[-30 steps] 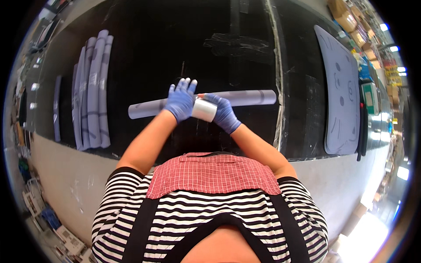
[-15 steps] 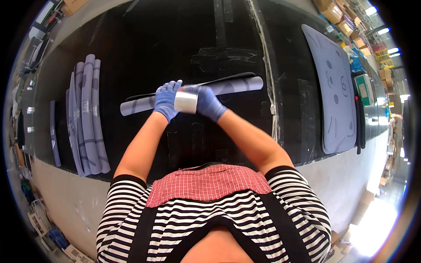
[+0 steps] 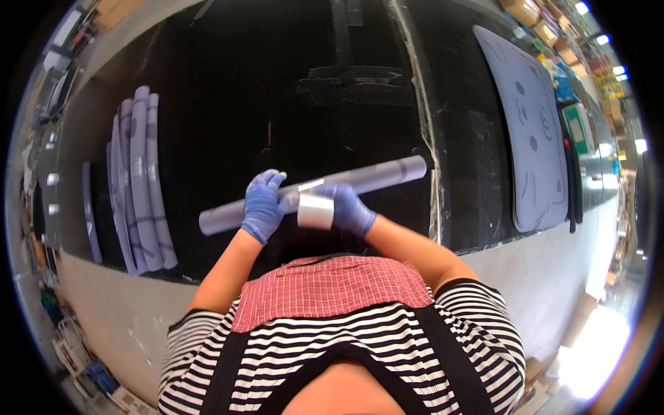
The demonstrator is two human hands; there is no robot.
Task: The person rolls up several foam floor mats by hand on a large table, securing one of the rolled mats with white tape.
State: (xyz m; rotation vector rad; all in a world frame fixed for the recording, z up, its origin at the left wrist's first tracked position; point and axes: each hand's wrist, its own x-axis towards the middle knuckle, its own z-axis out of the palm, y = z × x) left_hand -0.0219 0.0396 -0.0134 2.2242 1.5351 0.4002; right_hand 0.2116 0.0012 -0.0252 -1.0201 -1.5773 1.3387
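Observation:
A grey-blue rolled mat [image 3: 387, 173] lies crosswise in front of me on the black table, its right end farther from me than its left. My left hand [image 3: 263, 207], in a blue glove, is closed round the roll left of its middle. In my right hand [image 3: 351, 209], also gloved and slightly blurred, is a wide roll of clear packing tape [image 3: 315, 211], held against the near side of the mat. A short shiny strip [image 3: 311, 185] shows on the mat just above the tape roll. My right fingertips are partly hidden.
Several rolled mats [image 3: 140, 180] lie side by side at the left, with a thinner roll [image 3: 92, 211] beyond them. A flat grey mat with a cartoon animal face [image 3: 529, 135] lies at the right, beside a green and white box [image 3: 575, 128]. A pale seam [image 3: 423, 97] crosses the black table [image 3: 228, 83].
Both hands, the rolled mat and the tape have come nearer to me and slightly right. The dark loose edge behind the roll no longer shows. A shiny strip now shows on the roll.

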